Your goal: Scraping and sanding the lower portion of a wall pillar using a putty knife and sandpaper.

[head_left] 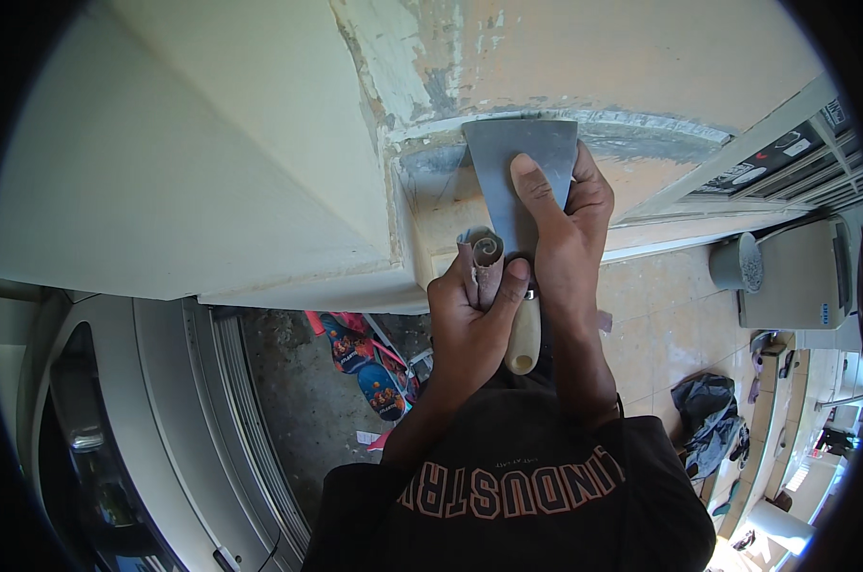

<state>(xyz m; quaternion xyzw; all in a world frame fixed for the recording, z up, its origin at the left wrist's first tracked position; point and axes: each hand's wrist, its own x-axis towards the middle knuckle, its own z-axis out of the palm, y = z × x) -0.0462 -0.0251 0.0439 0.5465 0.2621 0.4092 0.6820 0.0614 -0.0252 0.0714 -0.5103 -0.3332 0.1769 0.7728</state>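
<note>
A wide putty knife [504,176] with a pale handle is held up in front of the wall, blade upward. My right hand [572,234] grips it by the blade, thumb flat on the near face and fingers behind. My left hand [469,324] is closed around a rolled piece of what looks like brownish sandpaper [487,272], its thumb tip against the knife's neck beside the handle. The blade's top edge lies close to a curved ledge [641,124] with grey and white patches; whether they touch I cannot tell. Flaking paint marks the wall corner [390,143].
A silver car [179,381] stands at the lower left. Colourful printed items [350,348] lie on the dark floor near it. To the right are a grey bucket [731,265], a pale box-shaped appliance [793,276], a black plastic bag [708,419], tiled steps and a barred window [784,162].
</note>
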